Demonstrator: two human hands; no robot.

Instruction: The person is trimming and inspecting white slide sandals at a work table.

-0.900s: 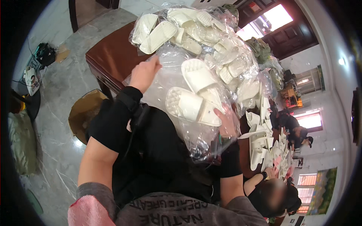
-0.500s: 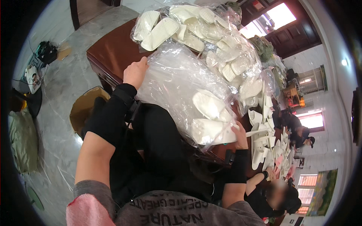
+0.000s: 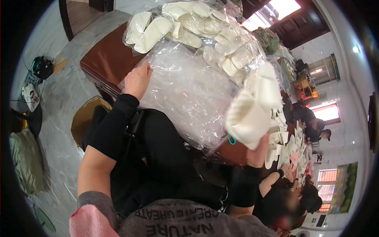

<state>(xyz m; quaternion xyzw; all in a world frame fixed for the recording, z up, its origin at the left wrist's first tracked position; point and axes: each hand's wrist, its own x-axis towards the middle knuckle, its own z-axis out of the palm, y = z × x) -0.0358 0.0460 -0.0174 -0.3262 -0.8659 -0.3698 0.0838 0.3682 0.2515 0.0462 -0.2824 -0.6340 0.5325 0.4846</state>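
My right hand [image 3: 258, 152] grips a pair of white slippers [image 3: 248, 118] at their near end and holds them up, tilted, at the right side of the brown table. Spread in front of me lies a large clear plastic bag [image 3: 185, 87], looking flat. My left hand [image 3: 137, 81] is closed at the bag's left edge, fingers curled with the film pinched at them. Beyond it, clear wrapping covers a heap of white slippers [image 3: 189, 25]. A small teal loop [image 3: 232, 140] shows at the table's edge under the raised pair.
The brown table [image 3: 104, 55] stretches from left to right. More loose slippers [image 3: 298, 150] lie farther along it, beside a co-worker [image 3: 284, 197] at the right. Under the table's left end stands an open cardboard box [image 3: 85, 118]. Green sacks [image 3: 25, 158] rest on the floor at far left.
The slippers, earlier low over the bag's right end, are now lifted up and to the right in my right hand. My left hand stays at the bag's edge.
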